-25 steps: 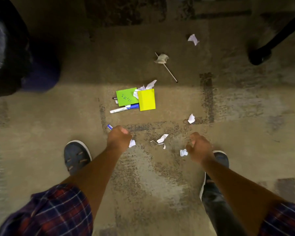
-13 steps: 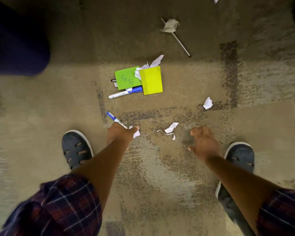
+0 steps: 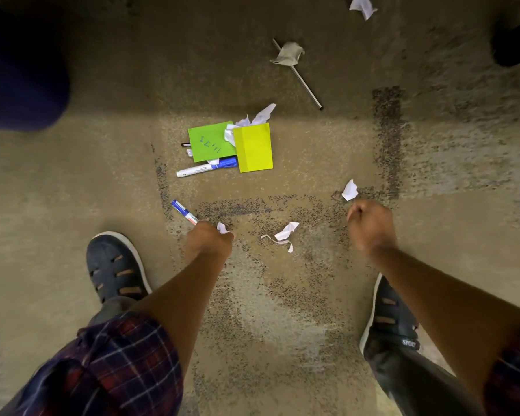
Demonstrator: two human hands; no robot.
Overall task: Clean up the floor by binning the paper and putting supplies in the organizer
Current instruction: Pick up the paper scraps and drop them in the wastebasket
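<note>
Since half a second back the right hand [image 3: 370, 225] has gone from spread fingers to a closed fist, and whether there's a scrap inside I can't tell. Left hand [image 3: 209, 240] is clamped on a blue-capped pen [image 3: 184, 212] plus a small paper wad [image 3: 222, 228]. Next closest bit is the torn paper strip [image 3: 282, 235] lying on the carpet [image 3: 282, 310] between both hands, with a crumpled scrap [image 3: 350, 190] just past the right knuckles. Looks feather-light and soft, so I'd pinch it from the thick crumpled part, not the thin tail.
</note>
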